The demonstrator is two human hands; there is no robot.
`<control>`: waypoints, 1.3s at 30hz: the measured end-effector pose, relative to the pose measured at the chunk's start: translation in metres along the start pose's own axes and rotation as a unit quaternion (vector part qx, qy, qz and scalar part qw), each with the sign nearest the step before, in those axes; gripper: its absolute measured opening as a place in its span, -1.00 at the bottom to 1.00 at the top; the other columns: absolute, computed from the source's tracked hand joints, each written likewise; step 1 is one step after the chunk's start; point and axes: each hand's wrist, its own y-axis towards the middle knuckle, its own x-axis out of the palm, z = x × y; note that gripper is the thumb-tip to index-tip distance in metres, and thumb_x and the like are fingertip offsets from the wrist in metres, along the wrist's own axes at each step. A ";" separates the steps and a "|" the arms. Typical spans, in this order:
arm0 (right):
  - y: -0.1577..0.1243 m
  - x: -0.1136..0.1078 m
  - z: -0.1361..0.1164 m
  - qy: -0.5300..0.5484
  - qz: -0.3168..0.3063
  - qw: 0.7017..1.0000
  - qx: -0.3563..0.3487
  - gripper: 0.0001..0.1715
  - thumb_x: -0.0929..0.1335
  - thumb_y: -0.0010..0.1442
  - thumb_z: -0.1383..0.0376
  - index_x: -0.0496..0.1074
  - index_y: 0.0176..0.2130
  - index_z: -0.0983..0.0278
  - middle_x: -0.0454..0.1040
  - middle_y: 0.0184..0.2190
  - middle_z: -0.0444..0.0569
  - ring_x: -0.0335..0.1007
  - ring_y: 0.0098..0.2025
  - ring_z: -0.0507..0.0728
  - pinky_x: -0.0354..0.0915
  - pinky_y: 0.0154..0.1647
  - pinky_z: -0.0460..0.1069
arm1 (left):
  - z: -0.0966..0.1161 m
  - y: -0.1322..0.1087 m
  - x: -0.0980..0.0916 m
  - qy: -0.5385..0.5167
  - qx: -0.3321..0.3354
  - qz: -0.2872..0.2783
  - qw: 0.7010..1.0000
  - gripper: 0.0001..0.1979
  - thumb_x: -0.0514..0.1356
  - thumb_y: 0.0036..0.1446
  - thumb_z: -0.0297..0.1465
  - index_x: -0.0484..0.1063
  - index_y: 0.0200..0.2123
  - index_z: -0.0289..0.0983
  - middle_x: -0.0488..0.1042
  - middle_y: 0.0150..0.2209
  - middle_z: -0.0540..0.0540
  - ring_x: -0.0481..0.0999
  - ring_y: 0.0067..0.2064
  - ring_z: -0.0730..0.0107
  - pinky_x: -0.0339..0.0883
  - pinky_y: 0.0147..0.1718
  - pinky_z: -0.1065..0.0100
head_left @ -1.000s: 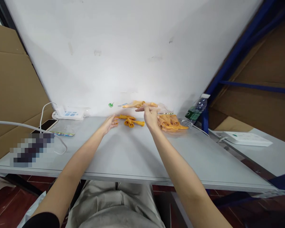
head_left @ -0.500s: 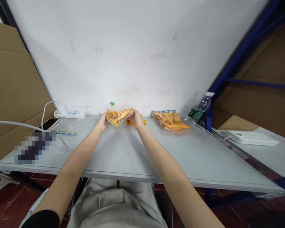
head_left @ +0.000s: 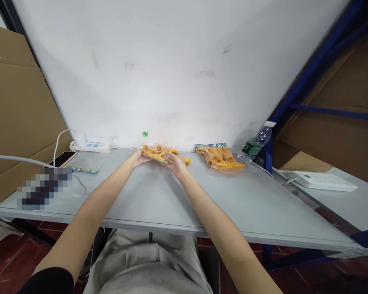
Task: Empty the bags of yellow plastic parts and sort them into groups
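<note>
A clear plastic bag of orange toy pieces [head_left: 155, 152] lies at the far side of the grey table [head_left: 178, 196]. My left hand [head_left: 138, 157] grips its left end with closed fingers. My right hand [head_left: 175, 162] holds the bag's right end, fingers curled on it. Loose orange toy pieces [head_left: 184, 159] show just behind my right hand. A second bag of orange toys [head_left: 221, 157] rests to the right.
A water bottle [head_left: 257, 142] lies at the far right by the blue rack frame. A white power strip [head_left: 90, 145], a phone [head_left: 63, 158] and a cable sit at the left, with an empty clear bag [head_left: 84, 165]. Another power strip [head_left: 322, 179] lies on the right table.
My right hand carried a bag of orange toys leftward from above the right pile; both hands took hold of it and lowered it onto the table over the loose pieces.
</note>
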 end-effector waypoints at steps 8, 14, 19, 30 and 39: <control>-0.016 0.002 -0.013 -0.097 -0.053 0.986 0.124 -0.83 0.26 0.29 0.39 0.35 -0.37 0.31 0.50 -0.58 -0.03 0.46 -0.57 0.04 0.42 -0.46 -0.09 | 0.009 -0.001 -0.013 0.194 -0.027 0.015 0.980 -0.74 0.12 0.20 -0.32 0.46 -0.15 -0.37 0.58 -0.38 -0.22 0.59 -0.42 0.23 0.52 -0.36 0.24; -0.014 0.010 -0.027 -0.040 -0.012 0.997 0.060 -0.77 0.21 0.27 0.45 0.33 -0.40 0.28 0.45 -0.66 -0.12 0.34 -0.65 0.00 0.35 -0.51 -0.11 | 0.028 -0.003 -0.015 0.345 -0.020 0.030 0.938 -0.74 0.14 0.12 -0.27 0.52 -0.40 -0.34 0.57 -0.49 -0.25 0.57 -0.47 0.18 0.44 -0.44 0.26; -0.019 0.014 -0.034 -0.032 -0.005 0.996 0.079 -0.77 0.17 0.29 0.36 0.27 -0.40 0.25 0.45 -0.66 -0.11 0.34 -0.66 0.04 0.34 -0.52 -0.07 | 0.033 -0.011 -0.008 0.258 0.009 -0.010 0.966 -0.77 0.10 0.05 -0.37 0.52 -0.46 -0.35 0.59 -0.48 -0.28 0.59 -0.44 0.19 0.45 -0.42 0.28; -0.018 0.032 -0.049 0.021 0.012 0.999 0.026 -0.82 0.22 0.24 0.42 0.28 -0.40 0.25 0.47 -0.62 -0.09 0.42 -0.57 0.03 0.34 -0.50 -0.11 | 0.045 -0.017 0.004 0.191 0.075 0.013 0.979 -0.83 0.10 0.13 -0.38 0.45 -0.35 -0.33 0.59 -0.39 -0.26 0.59 -0.42 0.19 0.44 -0.41 0.25; -0.016 0.044 -0.065 0.034 0.033 0.994 -0.096 -0.84 0.31 0.08 0.40 0.23 -0.47 0.22 0.38 -0.60 -0.25 0.48 -0.42 0.03 0.32 -0.29 -0.06 | 0.069 -0.025 0.012 0.246 0.103 0.010 0.964 -0.83 0.14 0.08 -0.33 0.45 -0.39 -0.31 0.58 -0.37 -0.23 0.57 -0.26 0.18 0.40 -0.29 0.26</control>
